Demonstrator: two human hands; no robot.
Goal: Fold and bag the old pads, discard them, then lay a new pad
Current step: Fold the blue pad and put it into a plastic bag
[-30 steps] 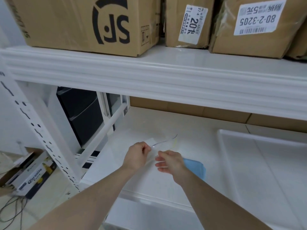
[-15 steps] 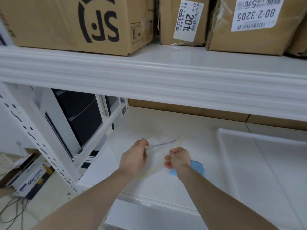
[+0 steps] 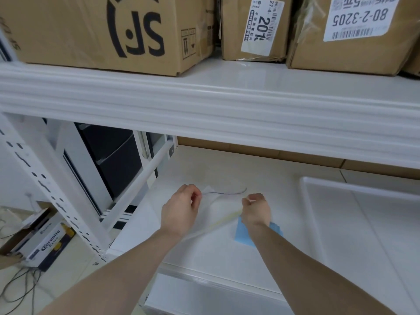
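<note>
I judge bagging underway: my left hand (image 3: 180, 210) and right hand (image 3: 256, 206) each pinch the clear bag (image 3: 218, 202) mouth. Next, the blue pad (image 3: 244, 234) needs sliding in.

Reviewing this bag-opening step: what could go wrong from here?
1. Both hands, left and right, pinch only the rim of the clear bag; the thin film could slip or tear if pulled wider.
2. The folded blue pad lies under the right forearm, so an arm move could nudge or unfold it.
3. The bag is nearly invisible against the white shelf, so its mouth may be easy to misjudge.
</note>
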